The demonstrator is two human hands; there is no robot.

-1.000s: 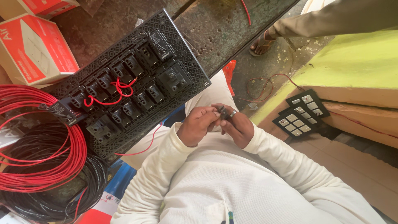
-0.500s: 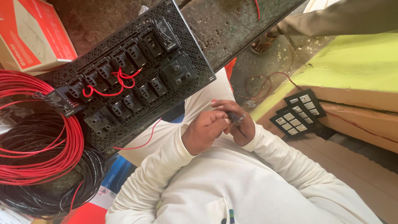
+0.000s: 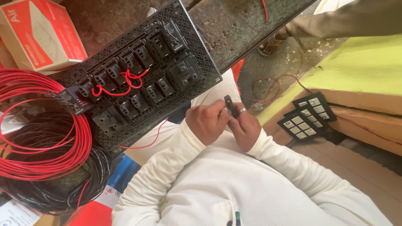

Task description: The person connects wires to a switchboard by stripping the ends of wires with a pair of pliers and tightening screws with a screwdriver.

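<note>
- Black plastic, a small switch module (image 3: pixel 229 106) sat pinched between both hands just in front of the person's chest, near the right end of the switch panel (image 3: pixel 138 75).
- Left hand (image 3: pixel 207 123) was curled closed, thumb and fingertips gripping the module's lower part.
- Right hand (image 3: pixel 246 127), a ring on one finger, wrapped the other side, fingers bent inward and closed on the same piece.
- Both wrists met close together, white sleeves (image 3: pixel 167 167) drawn in, elbows tucked near the body.
- Handling such a small part well would likely call for a firm pinch, held upright so its terminals face the eyes, with one hand steadying while the other works.
- Red jumper wires (image 3: pixel 121 83) looped between modules on the panel, which lay tilted on the counter (image 3: pixel 234 25).
- Coils of red wire (image 3: pixel 37 138) and black wire (image 3: pixel 54 188) lay at the left.
- Spare faceplates (image 3: pixel 307 115) rested at the right, well apart.
</note>
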